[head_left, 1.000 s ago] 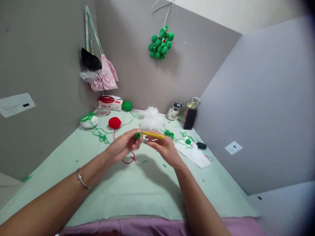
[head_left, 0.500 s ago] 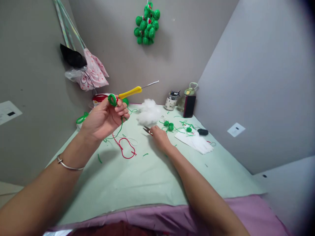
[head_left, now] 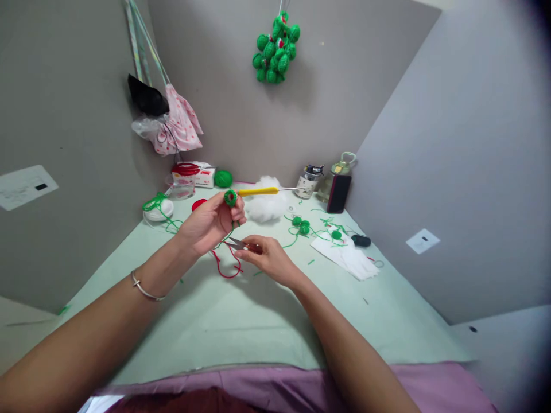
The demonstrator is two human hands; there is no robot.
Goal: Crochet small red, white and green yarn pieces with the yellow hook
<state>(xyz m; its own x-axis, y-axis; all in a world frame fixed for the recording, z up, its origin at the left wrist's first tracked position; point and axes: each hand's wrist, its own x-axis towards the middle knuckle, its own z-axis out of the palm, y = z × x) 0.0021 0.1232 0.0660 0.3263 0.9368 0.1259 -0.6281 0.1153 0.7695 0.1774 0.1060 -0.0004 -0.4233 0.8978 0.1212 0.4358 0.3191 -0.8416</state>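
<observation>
In my left hand point(head_left: 210, 223), raised above the table, are a small green crocheted piece point(head_left: 231, 198) and a crochet hook point(head_left: 260, 191) with a yellow handle, its metal tip pointing right. Green yarn point(head_left: 222, 241) hangs down from that hand. My right hand point(head_left: 269, 258) is closed round small scissors point(head_left: 247, 245) with reddish handles. Their blades point left, close to the hanging yarn below my left hand; whether they touch it I cannot tell. A loop of red yarn point(head_left: 228, 277) lies on the table under both hands.
White stuffing point(head_left: 267, 209) sits behind my hands. Farther right are small green crocheted balls point(head_left: 303, 228), white paper point(head_left: 344, 258), a pen cup point(head_left: 306, 183) and a phone point(head_left: 338, 194). A green yarn ball point(head_left: 223, 178) lies at the back; green crocheted pieces point(head_left: 275, 51) hang on the wall.
My right hand has lifted the scissors from beside the stuffing and brought them left, near the green yarn. My left hand is lower in view, and the hook lies more level.
</observation>
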